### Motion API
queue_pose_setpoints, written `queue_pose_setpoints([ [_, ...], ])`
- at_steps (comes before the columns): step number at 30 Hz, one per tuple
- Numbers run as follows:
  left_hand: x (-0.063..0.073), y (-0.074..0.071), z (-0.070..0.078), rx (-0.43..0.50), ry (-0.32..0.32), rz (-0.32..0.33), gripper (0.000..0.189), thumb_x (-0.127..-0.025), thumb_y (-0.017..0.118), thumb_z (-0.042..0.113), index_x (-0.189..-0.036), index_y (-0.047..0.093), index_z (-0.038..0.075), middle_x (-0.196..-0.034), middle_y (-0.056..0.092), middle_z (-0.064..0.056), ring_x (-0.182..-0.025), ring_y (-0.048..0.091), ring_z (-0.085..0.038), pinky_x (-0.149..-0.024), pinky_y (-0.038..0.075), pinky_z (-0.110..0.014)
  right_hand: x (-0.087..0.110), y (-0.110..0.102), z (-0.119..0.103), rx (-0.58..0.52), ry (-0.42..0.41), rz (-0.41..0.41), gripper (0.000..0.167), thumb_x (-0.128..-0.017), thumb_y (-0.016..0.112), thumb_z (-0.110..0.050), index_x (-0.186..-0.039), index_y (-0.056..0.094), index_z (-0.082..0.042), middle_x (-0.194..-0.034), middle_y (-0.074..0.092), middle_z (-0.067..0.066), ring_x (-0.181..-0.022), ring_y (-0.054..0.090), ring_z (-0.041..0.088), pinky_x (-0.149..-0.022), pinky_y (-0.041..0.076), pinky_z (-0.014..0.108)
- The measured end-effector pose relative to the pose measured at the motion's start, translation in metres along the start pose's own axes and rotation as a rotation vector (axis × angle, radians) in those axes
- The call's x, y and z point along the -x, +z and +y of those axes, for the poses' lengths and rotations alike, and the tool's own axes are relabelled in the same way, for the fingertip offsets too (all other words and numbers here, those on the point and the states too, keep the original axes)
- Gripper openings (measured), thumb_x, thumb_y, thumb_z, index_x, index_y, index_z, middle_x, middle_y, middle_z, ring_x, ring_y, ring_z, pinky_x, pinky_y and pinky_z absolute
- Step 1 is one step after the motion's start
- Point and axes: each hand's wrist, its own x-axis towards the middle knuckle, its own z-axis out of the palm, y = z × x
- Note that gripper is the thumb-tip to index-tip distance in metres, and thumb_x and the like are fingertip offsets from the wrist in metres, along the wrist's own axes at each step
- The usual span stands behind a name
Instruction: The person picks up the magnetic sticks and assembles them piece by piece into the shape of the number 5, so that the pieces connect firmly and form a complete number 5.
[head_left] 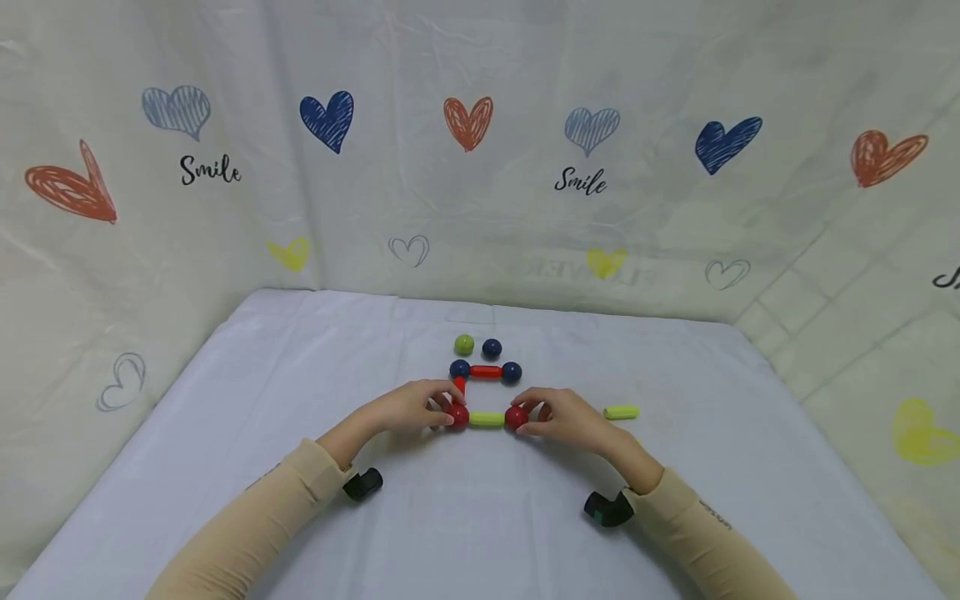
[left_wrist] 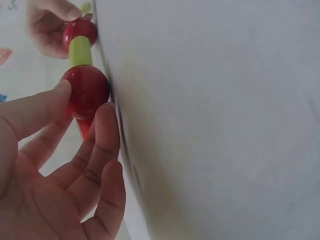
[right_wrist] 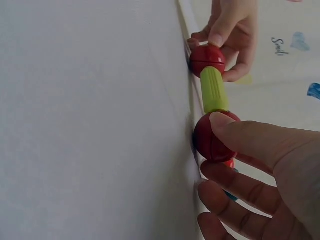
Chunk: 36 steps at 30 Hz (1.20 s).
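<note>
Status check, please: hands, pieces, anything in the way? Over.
Left hand pinching left red ball. Right hand pinching right red ball. Green rod bridging both balls. Nothing visible blocking; spare green rod off right.

One joined yellow-green cylindrical rod [head_left: 487, 419] and one loose yellow-green rod [head_left: 621, 412] to its right, two total. Glossy red balls [head_left: 516, 417], two: at the joined rod's ends. Beyond it: red cylindrical rods [head_left: 486, 372], two; glossy dark-blue balls [head_left: 492, 348], three; glossy lime-green ball [head_left: 464, 344], one.
</note>
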Motion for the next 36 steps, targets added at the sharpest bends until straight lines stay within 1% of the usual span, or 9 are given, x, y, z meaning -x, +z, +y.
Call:
queue_pose_setpoints([
  [9, -0.0007, -0.0005, -0.0002, 0.011, 0.001, 0.013, 0.025, -0.097, 0.071, 0.010, -0.120, 0.066, 0.016, -0.114, 0.067, -0.006, -0.091, 0.064, -0.018, -0.078, 0.054, -0.034, -0.0001, 0.0018, -0.0020, 0.000, 0.007, 0.001, 0.036, -0.089, 0.081, -0.016, -0.122, 0.069, -0.011, -0.102, 0.069, -0.001, -0.079, 0.058, 0.014, -0.067, 0.051, 0.027],
  [19, -0.0014, -0.0012, -0.0005, 0.004, -0.018, -0.001, 0.025, -0.098, 0.071, 0.012, -0.121, 0.066, 0.018, -0.115, 0.066, -0.006, -0.091, 0.063, -0.018, -0.079, 0.052, -0.035, -0.0019, -0.0008, -0.0041, 0.013, 0.005, -0.008, 0.036, -0.089, 0.081, -0.015, -0.123, 0.069, -0.010, -0.102, 0.069, 0.000, -0.080, 0.058, 0.014, -0.068, 0.052, 0.027],
  [23, -0.0015, -0.0024, 0.0009, 0.001, -0.022, -0.008, 0.026, -0.098, 0.070, 0.013, -0.124, 0.065, 0.017, -0.116, 0.065, -0.007, -0.091, 0.063, -0.018, -0.078, 0.053, -0.034, -0.0028, -0.0009, -0.0025, 0.015, 0.007, -0.007, 0.037, -0.090, 0.080, -0.015, -0.125, 0.069, -0.010, -0.103, 0.069, 0.001, -0.080, 0.058, 0.014, -0.068, 0.052, 0.027],
  [27, -0.0021, -0.0040, 0.0014, -0.014, -0.012, -0.013, 0.026, -0.099, 0.069, 0.011, -0.124, 0.065, 0.015, -0.116, 0.065, -0.007, -0.090, 0.063, -0.018, -0.078, 0.053, -0.034, -0.0026, -0.0005, -0.0013, 0.011, 0.006, -0.004, 0.037, -0.091, 0.080, -0.017, -0.125, 0.069, -0.011, -0.105, 0.070, 0.001, -0.078, 0.058, 0.013, -0.067, 0.051, 0.028],
  [34, -0.0037, -0.0046, -0.0003, -0.042, 0.013, -0.010, 0.024, -0.098, 0.069, 0.012, -0.121, 0.065, 0.016, -0.114, 0.066, -0.006, -0.095, 0.063, -0.018, -0.083, 0.052, -0.036, 0.0011, -0.0045, -0.0039, 0.031, 0.022, -0.012, 0.040, -0.092, 0.079, -0.018, -0.130, 0.068, -0.012, -0.108, 0.071, 0.001, -0.082, 0.060, 0.013, -0.071, 0.052, 0.029],
  [36, -0.0037, -0.0048, -0.0008, -0.041, 0.014, -0.008, 0.024, -0.098, 0.070, 0.012, -0.121, 0.065, 0.016, -0.114, 0.066, -0.006, -0.095, 0.062, -0.018, -0.083, 0.052, -0.037, 0.0042, -0.0081, -0.0029, 0.043, 0.006, -0.009, 0.042, -0.092, 0.079, -0.018, -0.131, 0.067, -0.011, -0.109, 0.071, 0.001, -0.083, 0.061, 0.013, -0.072, 0.052, 0.028],
])
